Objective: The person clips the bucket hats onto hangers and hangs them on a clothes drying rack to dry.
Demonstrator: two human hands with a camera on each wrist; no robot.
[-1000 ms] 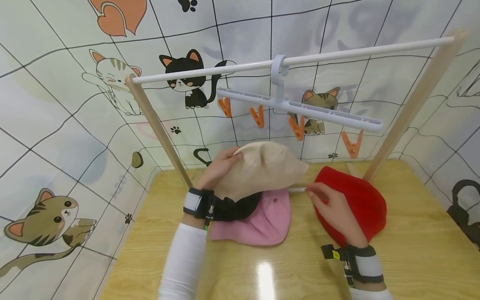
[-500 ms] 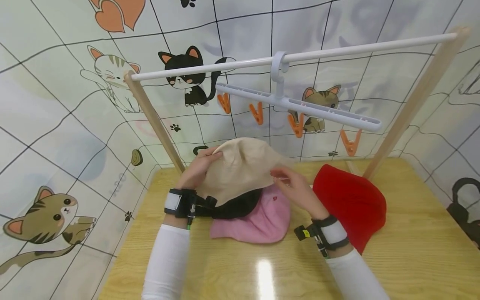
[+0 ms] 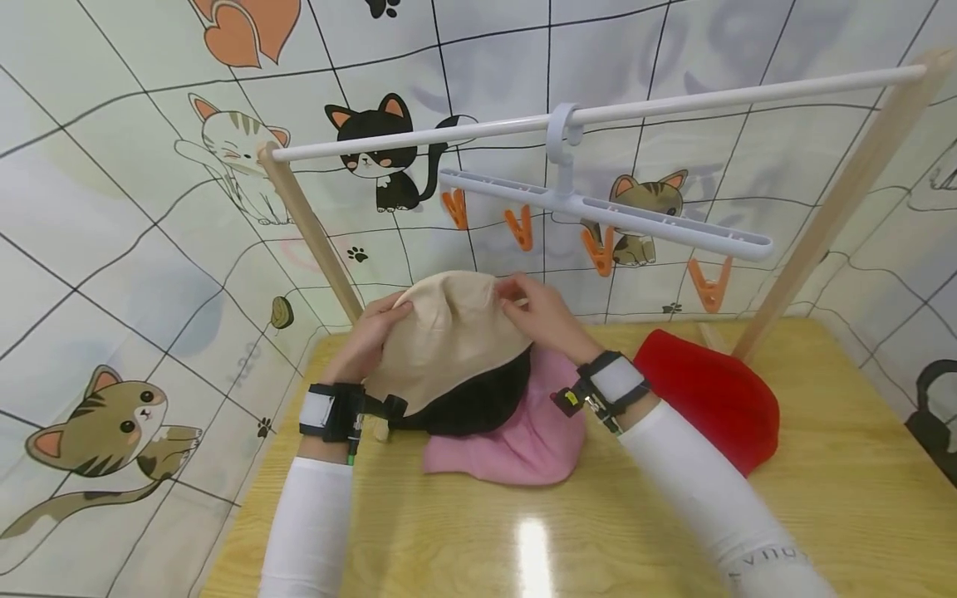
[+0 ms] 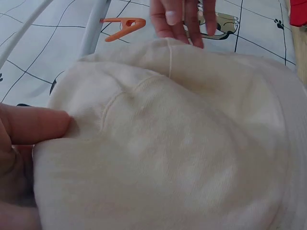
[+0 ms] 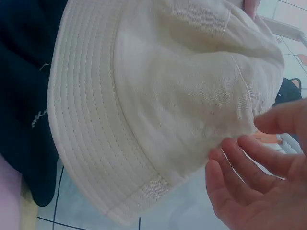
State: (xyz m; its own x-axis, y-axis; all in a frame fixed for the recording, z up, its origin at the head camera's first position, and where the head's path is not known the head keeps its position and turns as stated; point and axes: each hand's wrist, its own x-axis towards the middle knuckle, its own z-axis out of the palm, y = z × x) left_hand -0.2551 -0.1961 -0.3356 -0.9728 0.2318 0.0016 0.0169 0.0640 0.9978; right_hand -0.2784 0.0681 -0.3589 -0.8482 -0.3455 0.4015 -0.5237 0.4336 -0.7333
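A beige bucket hat [image 3: 444, 340] with a stitched brim [image 5: 91, 110] is held up above the table. My left hand [image 3: 374, 328] grips the left side of its crown, thumb on the cloth in the left wrist view. My right hand [image 3: 542, 311] is at the crown's upper right edge. In the right wrist view its fingertips [image 5: 230, 143] lie along the hat's edge, with thumb and forefinger a little apart. Beneath the beige hat lie a black hat [image 3: 486, 399] and a pink hat [image 3: 516, 453], both partly covered.
A red hat [image 3: 710, 399] lies on the table at the right. Behind the hats, a white hanger [image 3: 598, 212] with several orange clips [image 3: 598, 249] hangs from a white rod [image 3: 673, 105] on wooden posts [image 3: 837, 208]. Patterned walls stand around the table [image 3: 449, 540].
My left hand has moved left with the beige hat. My right hand has come from beside the red hat, leftward and up, to the beige hat's crown.
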